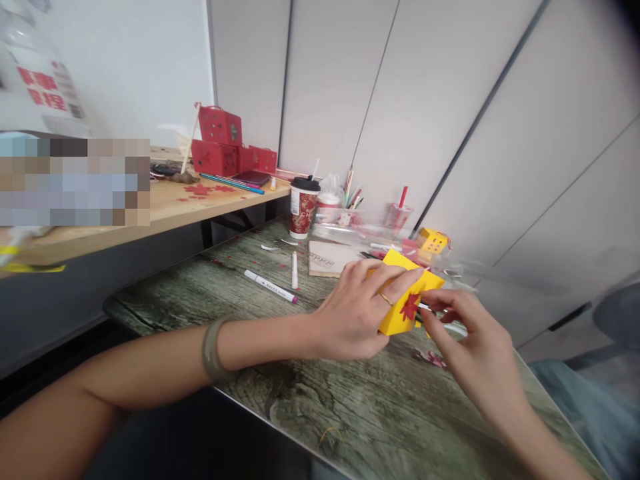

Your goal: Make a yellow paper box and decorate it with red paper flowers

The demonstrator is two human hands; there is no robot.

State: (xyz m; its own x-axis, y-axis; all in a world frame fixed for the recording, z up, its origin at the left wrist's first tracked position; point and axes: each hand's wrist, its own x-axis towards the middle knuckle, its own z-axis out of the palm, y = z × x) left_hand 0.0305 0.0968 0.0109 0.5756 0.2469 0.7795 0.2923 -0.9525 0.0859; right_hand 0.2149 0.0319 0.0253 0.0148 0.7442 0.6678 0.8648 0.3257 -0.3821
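Observation:
A yellow paper box (399, 322) is tilted above the dark wood-grain table (280, 380), with a red maple-leaf cutout (410, 307) on the side toward me. My left hand (357, 307), wearing a ring and a bangle, is wrapped over the box from the left and grips it. At the box's right edge, beside the leaf, my right hand (465, 330) has its thumb and fingers brought together. Something small and pale shows between those fingertips, but its kind is not clear. Part of the box is hidden behind my left fingers.
Two marker pens, one a white marker (270, 286), lie left of my hands. Behind stand a lidded paper cup (303, 208), a drink cup with a straw (399, 215) and another yellow box (433, 240). Red paper boxes (215, 157) are stacked on the wooden desk (170, 212).

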